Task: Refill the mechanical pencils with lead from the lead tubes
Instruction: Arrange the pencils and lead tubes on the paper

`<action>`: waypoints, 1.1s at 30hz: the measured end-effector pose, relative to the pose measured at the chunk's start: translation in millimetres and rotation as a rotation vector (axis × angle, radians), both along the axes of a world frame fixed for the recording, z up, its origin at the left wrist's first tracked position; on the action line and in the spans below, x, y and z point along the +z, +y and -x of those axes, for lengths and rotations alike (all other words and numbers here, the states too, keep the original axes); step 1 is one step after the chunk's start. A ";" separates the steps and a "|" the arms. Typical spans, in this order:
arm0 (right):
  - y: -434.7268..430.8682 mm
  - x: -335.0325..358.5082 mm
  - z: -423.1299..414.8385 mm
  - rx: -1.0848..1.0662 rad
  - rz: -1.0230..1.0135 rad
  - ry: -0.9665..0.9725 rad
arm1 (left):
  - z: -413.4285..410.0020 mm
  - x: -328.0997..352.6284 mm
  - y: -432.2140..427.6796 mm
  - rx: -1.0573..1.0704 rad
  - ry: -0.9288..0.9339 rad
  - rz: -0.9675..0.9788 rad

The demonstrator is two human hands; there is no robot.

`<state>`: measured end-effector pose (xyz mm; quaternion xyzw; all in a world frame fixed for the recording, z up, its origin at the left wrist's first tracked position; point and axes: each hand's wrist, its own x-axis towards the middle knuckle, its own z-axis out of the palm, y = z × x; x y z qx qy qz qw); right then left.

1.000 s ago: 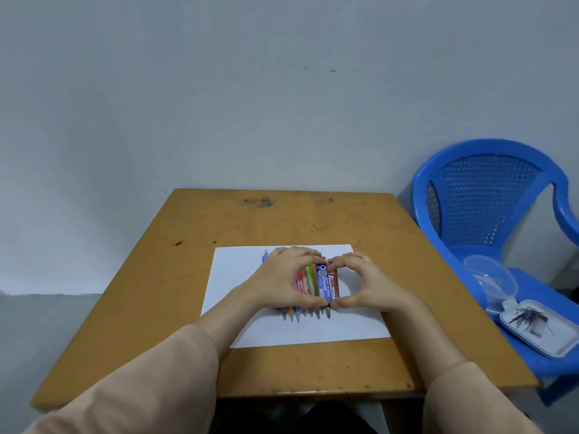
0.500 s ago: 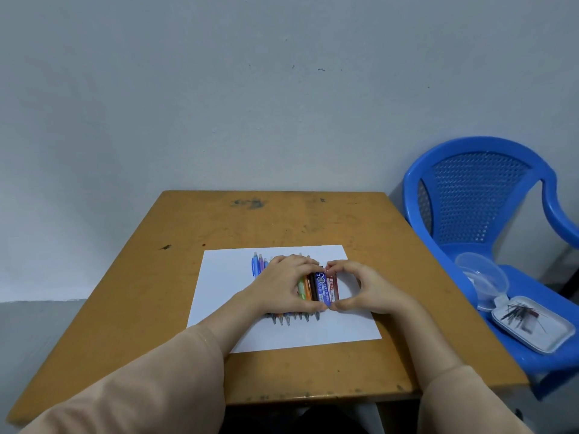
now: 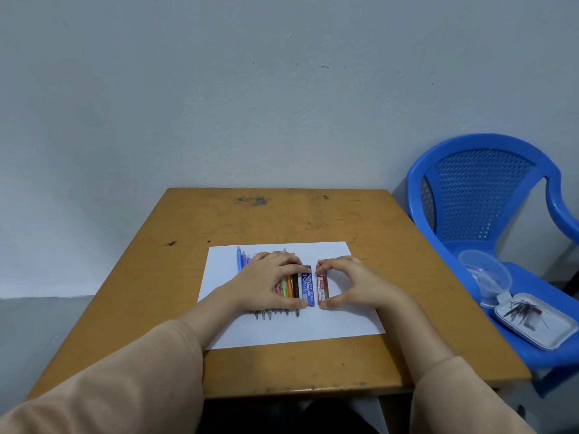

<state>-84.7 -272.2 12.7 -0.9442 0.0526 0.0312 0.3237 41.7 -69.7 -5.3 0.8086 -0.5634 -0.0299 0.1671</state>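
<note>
On my feed from the head camera, a person in beige sleeves works at a scuffed yellow-brown worktop [image 3: 282, 220] set against a pale wall. The left hand [image 3: 266, 281] lies across a row of coloured mechanical pencils [image 3: 286, 289] laid side by side on a white sheet of paper [image 3: 344, 321]. Their metal tips show below the palm and a few blue and purple tops show beyond the knuckles.

I see the left forefinger at the far end and the thumb at the near end of a blue lead tube [image 3: 307, 288]. The tube lies flat at the right edge of the pencil row and is pinched lengthwise. The right hand [image 3: 354, 283] mirrors it: its forefinger and thumb pinch a red lead tube [image 3: 322, 288] end to end, the other fingers curled loosely behind. The two tubes lie parallel on the paper, just beside each other, with a narrow strip of white between them.

To the right of the worktop stands a blue plastic chair [image 3: 476, 195]. On its seat sit a clear plastic container [image 3: 484, 274] and, nearer me, a white tray [image 3: 545, 333] holding a loose scatter of thin dark leads [image 3: 521, 310]. I cannot tell whether either tube is capped.
</note>
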 end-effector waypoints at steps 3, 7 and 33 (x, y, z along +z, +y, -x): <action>8.4 -1.8 -3.1 0.023 -0.002 0.003 | -1.5 0.9 8.9 0.004 0.007 0.010; 18.4 -1.9 -6.1 0.049 -0.011 0.008 | -4.0 3.2 19.1 0.028 0.016 0.012; 53.7 -12.0 -18.1 0.023 -0.143 -0.135 | -10.6 3.5 50.9 0.102 -0.024 0.046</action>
